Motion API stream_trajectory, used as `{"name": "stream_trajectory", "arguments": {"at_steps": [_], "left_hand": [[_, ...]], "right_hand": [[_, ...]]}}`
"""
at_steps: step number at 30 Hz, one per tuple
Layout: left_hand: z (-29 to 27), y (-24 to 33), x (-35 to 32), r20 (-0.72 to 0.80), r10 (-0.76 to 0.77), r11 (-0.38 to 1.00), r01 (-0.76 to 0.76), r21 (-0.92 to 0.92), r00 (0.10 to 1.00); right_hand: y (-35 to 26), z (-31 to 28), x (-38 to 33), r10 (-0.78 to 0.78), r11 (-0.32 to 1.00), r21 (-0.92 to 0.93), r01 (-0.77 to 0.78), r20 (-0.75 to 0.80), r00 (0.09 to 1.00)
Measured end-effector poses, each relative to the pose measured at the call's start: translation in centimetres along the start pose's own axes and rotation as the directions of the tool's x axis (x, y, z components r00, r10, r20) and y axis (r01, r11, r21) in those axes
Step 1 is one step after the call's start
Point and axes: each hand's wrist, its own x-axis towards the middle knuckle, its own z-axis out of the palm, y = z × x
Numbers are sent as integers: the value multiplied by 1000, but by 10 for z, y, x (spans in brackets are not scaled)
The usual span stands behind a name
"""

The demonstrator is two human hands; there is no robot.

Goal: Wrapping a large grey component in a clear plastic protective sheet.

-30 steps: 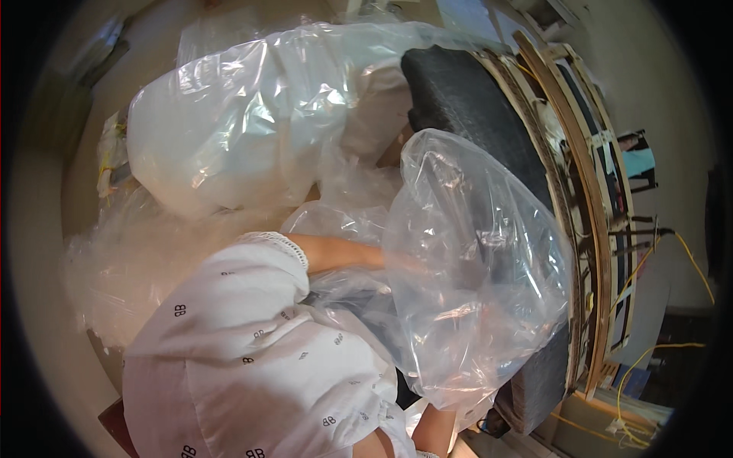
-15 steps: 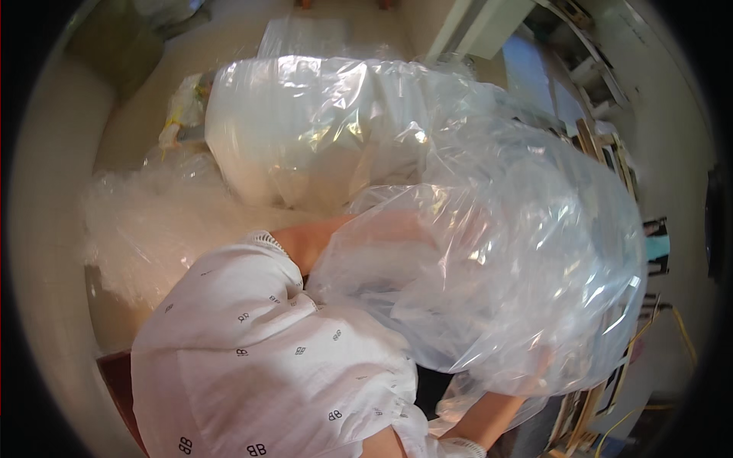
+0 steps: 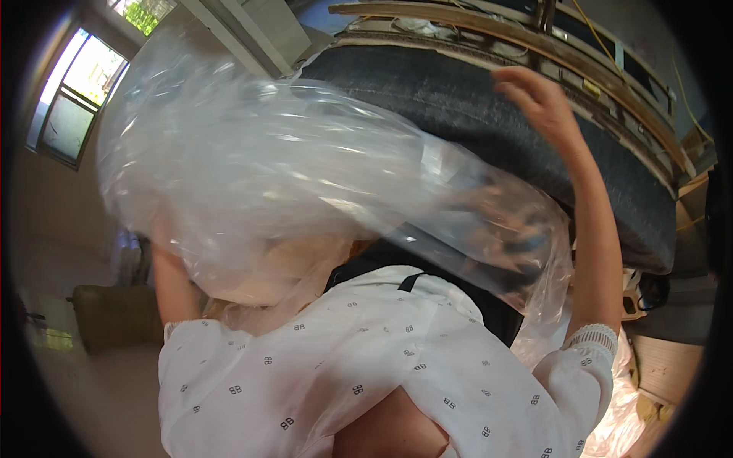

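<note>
A large, crumpled sheet of clear plastic (image 3: 252,168) billows in front of me, spread from the left across to my waist. My left forearm (image 3: 174,286) reaches up into it on the left. Folds of plastic cover my left hand, so its fingers do not show. Away from the plastic on the right, my right hand (image 3: 540,107) is raised with the fingers apart and nothing in them. It is nearest to a long, dark grey padded piece (image 3: 458,99), which looks like upholstered furniture.
Wooden slats (image 3: 504,24) of a frame run along the far side of the dark padded piece. A window (image 3: 80,95) is at the far left, with an olive-brown block (image 3: 118,317) below it. More shiny plastic (image 3: 622,404) lies at the lower right.
The view has swung, bringing the dark padded piece and the window into sight. My right hand has come out from the plastic and risen. The plastic now bulks to the left.
</note>
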Motion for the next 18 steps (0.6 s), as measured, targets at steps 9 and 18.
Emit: {"name": "stream_trajectory", "arguments": {"at_steps": [9, 18], "left_hand": [[-109, 62, -137, -233, -217, 976, 217, -28, 948], [-278, 56, -183, -358, -375, 922, 302, -244, 855]], "right_hand": [[105, -58, -95, 368, 930, 98, -355, -243, 898], [101, -63, -86, 451, 892, 114, -437, -244, 858]]}}
